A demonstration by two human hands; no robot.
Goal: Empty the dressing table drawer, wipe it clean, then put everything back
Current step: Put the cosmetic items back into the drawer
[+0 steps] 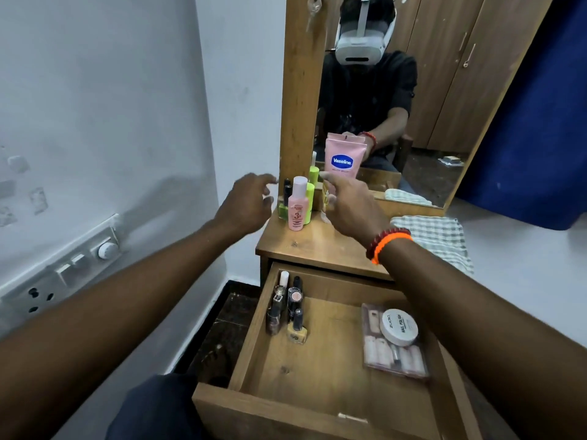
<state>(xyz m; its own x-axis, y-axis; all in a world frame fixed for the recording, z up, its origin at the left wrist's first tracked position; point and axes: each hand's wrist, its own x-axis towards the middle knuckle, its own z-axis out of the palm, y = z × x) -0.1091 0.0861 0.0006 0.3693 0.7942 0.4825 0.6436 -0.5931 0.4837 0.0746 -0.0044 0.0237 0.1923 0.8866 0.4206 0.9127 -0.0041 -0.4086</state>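
Observation:
The wooden drawer (320, 369) stands pulled out below the dressing table top (317, 242). Several nail polish bottles (290, 309) stand in its back left corner. A round white jar (399, 327) rests on a clear pack of false nails (394, 354) at its right side. On the table top stand a pink bottle (298, 204), green bottles (312, 182), a small black bottle (287, 188) and a pink Vaseline tube (342, 158). My left hand (247, 203) hovers with fingers apart just left of these bottles. My right hand (352, 206) pinches a small clear bottle (326, 198), mostly hidden by the fingers.
A checked cloth (435, 239) lies on the right of the table top, under the mirror (397, 100). A white wall with a switch panel (76, 265) is on the left. Dark floor (222, 328) shows beside the drawer. A blue curtain (540, 122) hangs at right.

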